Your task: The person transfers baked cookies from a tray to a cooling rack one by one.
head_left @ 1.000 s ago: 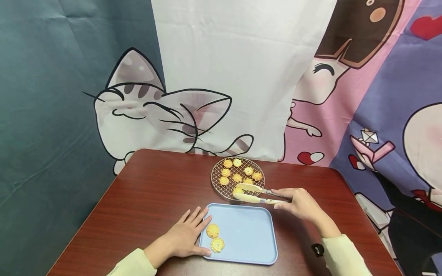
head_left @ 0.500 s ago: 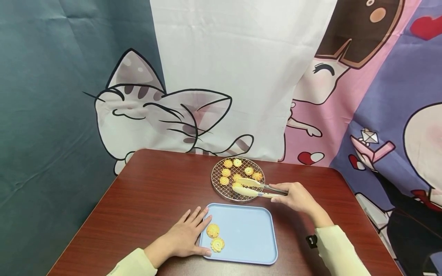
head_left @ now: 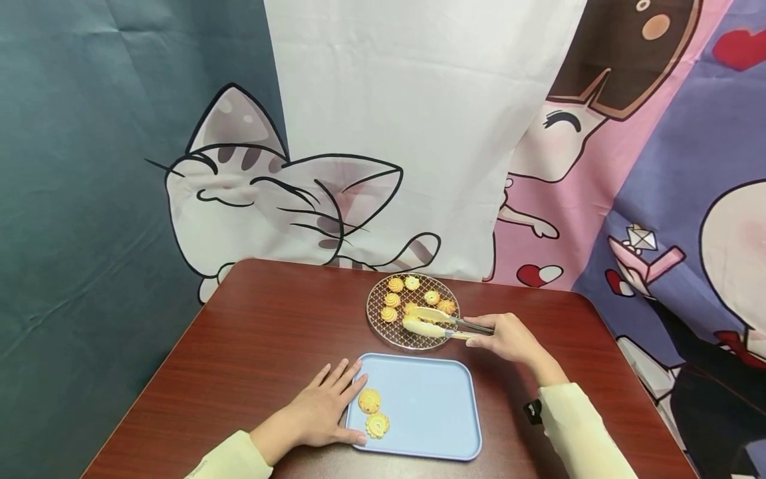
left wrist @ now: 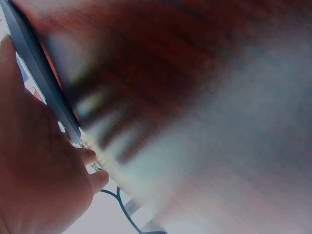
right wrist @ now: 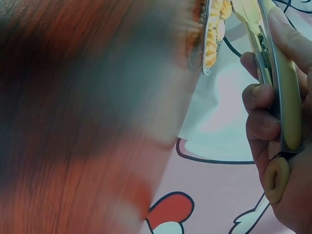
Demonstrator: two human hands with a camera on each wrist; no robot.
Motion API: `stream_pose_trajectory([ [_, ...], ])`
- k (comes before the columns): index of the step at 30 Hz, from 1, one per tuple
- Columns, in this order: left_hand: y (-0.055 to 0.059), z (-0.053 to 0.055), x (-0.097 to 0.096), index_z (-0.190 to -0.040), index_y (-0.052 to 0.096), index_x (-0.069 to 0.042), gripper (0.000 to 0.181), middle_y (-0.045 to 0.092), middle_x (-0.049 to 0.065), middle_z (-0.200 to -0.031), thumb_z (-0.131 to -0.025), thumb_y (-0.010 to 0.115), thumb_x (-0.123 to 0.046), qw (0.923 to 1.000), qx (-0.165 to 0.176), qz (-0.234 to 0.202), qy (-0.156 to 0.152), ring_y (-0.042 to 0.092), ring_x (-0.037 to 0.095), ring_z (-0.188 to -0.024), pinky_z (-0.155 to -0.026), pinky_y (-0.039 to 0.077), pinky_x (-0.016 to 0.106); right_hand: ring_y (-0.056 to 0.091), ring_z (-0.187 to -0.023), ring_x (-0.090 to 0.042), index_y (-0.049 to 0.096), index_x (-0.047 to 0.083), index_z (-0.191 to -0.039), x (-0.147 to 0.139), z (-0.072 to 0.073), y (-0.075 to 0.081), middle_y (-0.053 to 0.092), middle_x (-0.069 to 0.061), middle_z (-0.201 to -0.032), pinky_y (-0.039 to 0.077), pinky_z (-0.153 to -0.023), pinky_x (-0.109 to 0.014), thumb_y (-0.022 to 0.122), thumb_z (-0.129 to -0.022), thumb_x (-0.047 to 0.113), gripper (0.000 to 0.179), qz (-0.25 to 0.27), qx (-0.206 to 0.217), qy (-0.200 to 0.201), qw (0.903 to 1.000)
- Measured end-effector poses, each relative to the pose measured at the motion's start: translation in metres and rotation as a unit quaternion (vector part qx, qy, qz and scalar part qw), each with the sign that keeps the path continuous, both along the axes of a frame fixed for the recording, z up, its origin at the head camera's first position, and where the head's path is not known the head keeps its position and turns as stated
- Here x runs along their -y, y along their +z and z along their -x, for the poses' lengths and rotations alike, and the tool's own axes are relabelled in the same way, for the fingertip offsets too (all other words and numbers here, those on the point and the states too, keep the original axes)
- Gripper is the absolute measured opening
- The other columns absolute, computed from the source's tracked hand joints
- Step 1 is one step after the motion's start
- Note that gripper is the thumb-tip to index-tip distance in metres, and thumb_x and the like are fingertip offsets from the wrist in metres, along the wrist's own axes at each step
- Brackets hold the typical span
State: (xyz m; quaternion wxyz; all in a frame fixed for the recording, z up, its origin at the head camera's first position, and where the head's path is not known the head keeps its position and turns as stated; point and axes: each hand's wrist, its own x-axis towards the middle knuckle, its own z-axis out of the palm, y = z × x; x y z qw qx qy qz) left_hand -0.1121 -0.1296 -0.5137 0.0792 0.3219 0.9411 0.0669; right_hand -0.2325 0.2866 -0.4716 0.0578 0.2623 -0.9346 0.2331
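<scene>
My right hand (head_left: 511, 342) grips a pair of tongs (head_left: 432, 329) with cream-coloured tips, which reach over the round wire rack (head_left: 395, 333). The tips are apart and cover part of the rack's near right side; whether a cookie sits between them I cannot tell. In the right wrist view, the fingers (right wrist: 261, 96) curl round the tongs' handle (right wrist: 291, 107). My left hand (head_left: 323, 406) lies with spread fingers on the left edge of a light blue tray (head_left: 427, 402). Two cookies, one round (head_left: 369, 401) and one with a scalloped edge (head_left: 378, 425), lie at the tray's left.
Several swirled cookies, such as one at the rack's left (head_left: 389, 314), lie spaced out on the wire mesh. Rack and tray stand on a dark red wooden table (head_left: 281, 326), the rack behind the tray. A printed cloth (head_left: 383, 113) hangs behind the table.
My right hand and the tongs have moved slightly away from me and to the left over the rack. The left hand, tray and its two cookies have stayed put.
</scene>
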Motion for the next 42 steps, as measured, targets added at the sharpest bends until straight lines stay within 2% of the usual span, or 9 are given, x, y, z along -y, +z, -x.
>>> stream_pose_trajectory([
  [6,0.001,0.000,0.000,-0.161,0.030,-0.015,0.106,0.018,0.010,-0.169,-0.083,0.047,-0.085,1.0000,-0.004,0.002,0.002,0.019,0.036,-0.154,-0.122,0.020,0.058,0.068,-0.084,-0.012,0.076,0.018,-0.123,0.003,0.006,0.000,0.078,-0.002,-0.104,0.055,-0.076,-0.037,0.086,-0.080,0.038,0.048,-0.003,0.015,-0.008,0.9999],
  [10,0.001,-0.001,-0.001,-0.161,0.030,-0.015,0.107,0.017,0.010,-0.169,-0.083,0.047,-0.086,1.0000,-0.004,0.005,0.003,0.019,0.036,-0.154,-0.122,0.020,0.058,0.060,-0.077,-0.010,0.076,0.019,-0.123,0.005,0.009,0.000,0.078,-0.001,-0.102,0.052,-0.073,-0.034,0.087,-0.080,0.034,0.047,-0.005,0.028,-0.012,0.9995],
  [22,0.002,-0.001,-0.001,-0.161,0.030,-0.015,0.107,0.017,0.010,-0.169,-0.082,0.046,-0.086,1.0000,-0.006,0.005,0.002,0.020,0.036,-0.154,-0.121,0.021,0.058,0.063,-0.081,-0.016,0.076,0.017,-0.123,0.006,0.014,-0.001,0.078,-0.004,-0.103,0.052,-0.074,-0.036,0.085,-0.082,0.032,0.044,-0.012,0.053,-0.013,0.9984],
  [30,0.001,-0.001,-0.001,-0.161,0.029,-0.015,0.108,0.016,0.009,-0.170,-0.082,0.044,-0.087,1.0000,-0.003,0.008,0.004,0.018,0.035,-0.154,-0.122,0.019,0.057,0.070,-0.090,-0.023,0.076,0.015,-0.123,0.007,0.016,-0.002,0.078,-0.006,-0.107,0.055,-0.080,-0.041,0.085,-0.082,0.031,0.044,-0.013,0.055,-0.012,0.9984],
  [38,0.002,-0.002,-0.001,-0.161,0.030,-0.015,0.107,0.017,0.010,-0.169,-0.082,0.046,-0.086,1.0000,-0.004,0.001,0.003,0.019,0.036,-0.154,-0.122,0.020,0.058,0.063,-0.083,-0.016,0.075,0.016,-0.124,0.005,0.017,-0.002,0.078,-0.006,-0.105,0.053,-0.077,-0.038,0.085,-0.082,0.032,0.046,-0.013,0.064,-0.013,0.9978],
  [42,0.002,-0.003,-0.001,-0.160,0.032,-0.013,0.107,0.019,0.011,-0.169,-0.083,0.048,-0.085,1.0000,-0.006,-0.007,0.000,0.020,0.038,-0.153,-0.121,0.021,0.060,0.061,-0.082,-0.015,0.075,0.019,-0.125,0.002,0.016,-0.001,0.078,-0.004,-0.102,0.051,-0.075,-0.036,0.085,-0.082,0.033,0.046,-0.008,0.069,-0.026,0.9972],
])
